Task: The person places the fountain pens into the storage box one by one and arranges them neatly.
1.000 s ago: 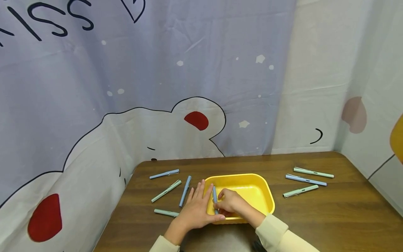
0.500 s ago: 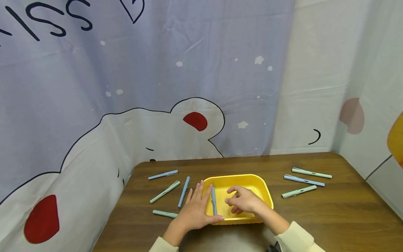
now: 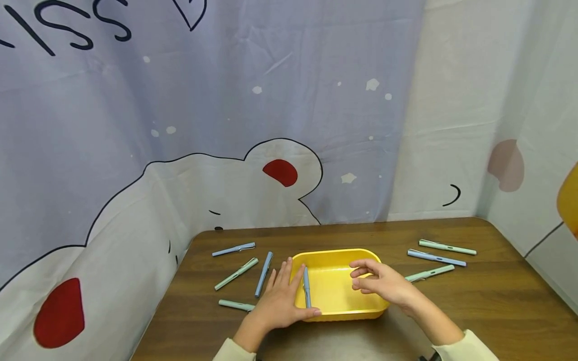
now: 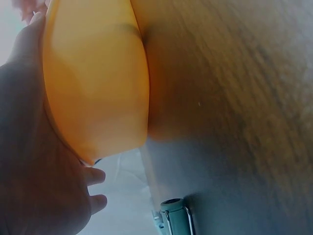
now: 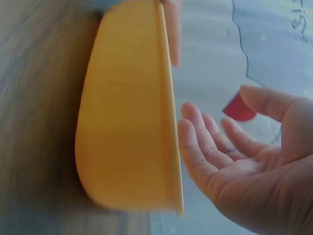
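Observation:
A yellow rectangular tray (image 3: 343, 316) stands near the front middle of the table. Inside it, along the left wall, lies one blue pen (image 3: 307, 288). My left hand (image 3: 281, 301) rests on the tray's left rim, fingers spread and straight, thumb along the front rim. Over the tray's right side hovers my right hand (image 3: 381, 283), its fingers loosely bent and nothing between them. The right wrist view shows that same right hand (image 5: 244, 161) with its palm bare, beside the tray's outer wall (image 5: 127, 107).
Left of the tray lie two blue pens, one slanted (image 3: 234, 249) and one steeper (image 3: 264, 274), and two green pens, one diagonal (image 3: 237, 274), one partly behind the left hand (image 3: 237, 305). At right are green (image 3: 447, 247), blue (image 3: 436, 257) and green (image 3: 431, 273) pens. A printed curtain (image 3: 217, 125) hangs behind.
My right hand has let go of the blue pen in the tray and moved right, away from it. The left hand has stayed on the rim.

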A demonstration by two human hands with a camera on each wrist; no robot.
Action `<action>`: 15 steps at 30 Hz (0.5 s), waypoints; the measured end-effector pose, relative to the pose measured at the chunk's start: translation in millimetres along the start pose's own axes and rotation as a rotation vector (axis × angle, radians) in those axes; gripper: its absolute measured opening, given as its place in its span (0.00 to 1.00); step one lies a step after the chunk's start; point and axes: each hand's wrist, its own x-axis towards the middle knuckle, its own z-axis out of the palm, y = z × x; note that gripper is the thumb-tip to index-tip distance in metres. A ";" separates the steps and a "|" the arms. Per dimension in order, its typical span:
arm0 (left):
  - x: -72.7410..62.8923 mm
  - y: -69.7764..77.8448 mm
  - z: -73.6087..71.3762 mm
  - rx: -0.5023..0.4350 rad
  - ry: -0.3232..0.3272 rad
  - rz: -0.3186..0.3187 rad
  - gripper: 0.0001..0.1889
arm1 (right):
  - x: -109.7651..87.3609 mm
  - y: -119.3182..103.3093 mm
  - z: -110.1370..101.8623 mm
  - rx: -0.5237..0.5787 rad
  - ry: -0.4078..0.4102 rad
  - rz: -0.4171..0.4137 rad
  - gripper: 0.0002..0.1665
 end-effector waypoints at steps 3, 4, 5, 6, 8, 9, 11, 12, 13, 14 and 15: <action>-0.3 -0.4 0.0 -0.002 0.002 0.003 0.59 | -8.5 0.9 -13.8 -0.029 0.003 -0.025 0.33; -0.4 -0.5 0.0 -0.002 0.002 0.004 0.59 | -11.7 1.4 -18.4 -0.043 0.005 -0.028 0.33; -0.6 -0.5 0.1 -0.001 0.003 0.007 0.59 | -14.9 1.7 -23.0 -0.062 0.006 -0.037 0.33; -0.7 -0.6 0.0 0.000 0.004 0.008 0.59 | -18.1 2.4 -27.7 -0.075 0.003 -0.044 0.33; -0.9 -0.6 0.1 0.002 0.004 0.012 0.59 | -24.4 3.4 -36.7 -0.097 0.000 -0.056 0.34; -1.1 -0.5 0.0 0.003 0.005 0.013 0.59 | -27.7 3.9 -41.2 -0.115 -0.004 -0.064 0.34; -1.1 -0.7 0.0 0.003 0.005 0.015 0.59 | -33.4 4.8 -49.5 -0.144 -0.010 -0.074 0.35; -1.2 -0.8 0.0 0.002 0.003 0.014 0.59 | -36.1 5.7 -53.6 -0.160 -0.012 -0.080 0.35; -1.3 -0.8 -0.1 0.000 0.002 0.015 0.59 | -38.9 6.5 -57.3 -0.185 -0.011 -0.089 0.35; -1.4 -0.7 -0.2 -0.002 0.002 0.014 0.59 | -41.4 7.8 -60.7 -0.215 -0.010 -0.100 0.35; -1.4 -0.9 -0.1 -0.003 0.002 0.014 0.59 | -43.8 9.0 -64.1 -0.242 -0.008 -0.113 0.35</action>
